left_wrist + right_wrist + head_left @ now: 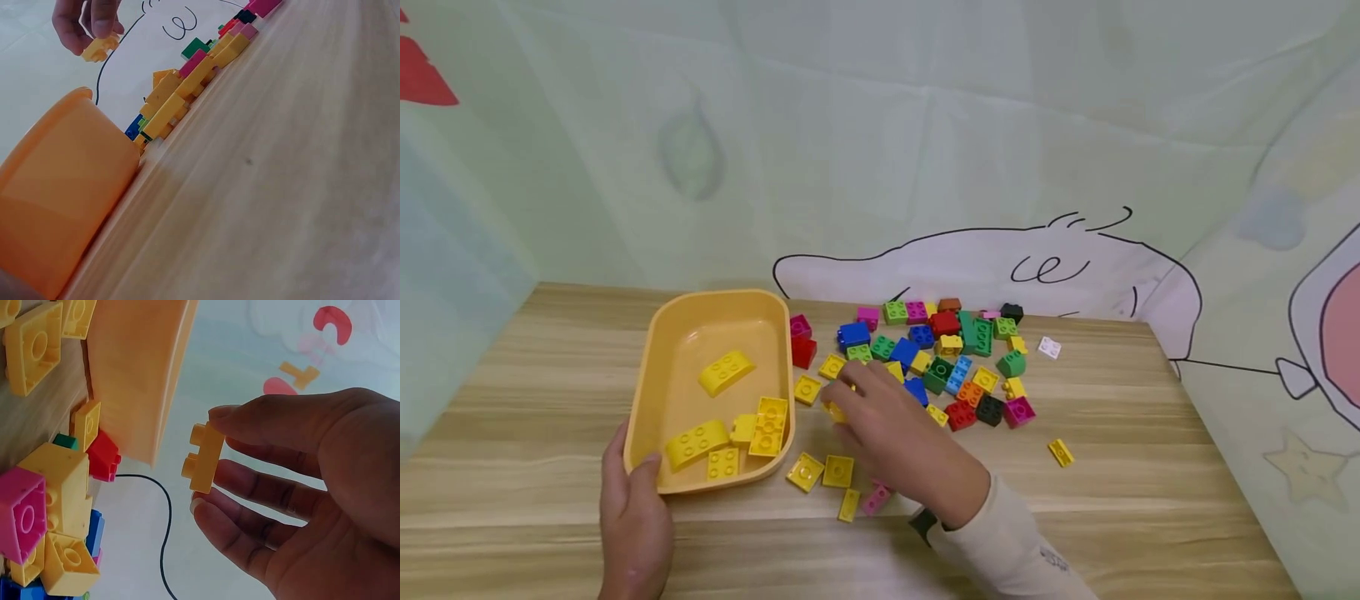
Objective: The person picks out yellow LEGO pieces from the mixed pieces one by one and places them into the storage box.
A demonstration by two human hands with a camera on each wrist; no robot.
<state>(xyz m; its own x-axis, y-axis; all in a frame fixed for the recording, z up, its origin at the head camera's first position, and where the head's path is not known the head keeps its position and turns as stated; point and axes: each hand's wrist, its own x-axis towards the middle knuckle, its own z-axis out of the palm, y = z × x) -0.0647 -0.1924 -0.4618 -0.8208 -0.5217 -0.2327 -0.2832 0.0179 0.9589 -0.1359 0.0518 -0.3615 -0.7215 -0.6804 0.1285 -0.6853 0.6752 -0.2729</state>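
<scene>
My left hand (636, 521) grips the near left corner of a yellow-orange plastic bin (685, 325), its thumb over the rim. Several yellow toy building bricks lie inside, one a curved brick (727, 372) apart from the others. Just right of the bin, my right hand (898, 429) is raised over the loose bricks. In the right wrist view, its thumb and fingers pinch a small yellow brick (206, 459), studs facing away from the palm. The left wrist view shows the bin's outer wall (69, 181) and the right hand (84, 22) above the table.
A spread of mixed-colour bricks (961, 373) covers the wooden table (1120, 517) right of the bin. Yellow pieces (837, 472) and a pink brick (877, 498) lie nearer. A thin yellow piece (1062, 452) sits alone at right. A printed cloth (880, 150) hangs behind.
</scene>
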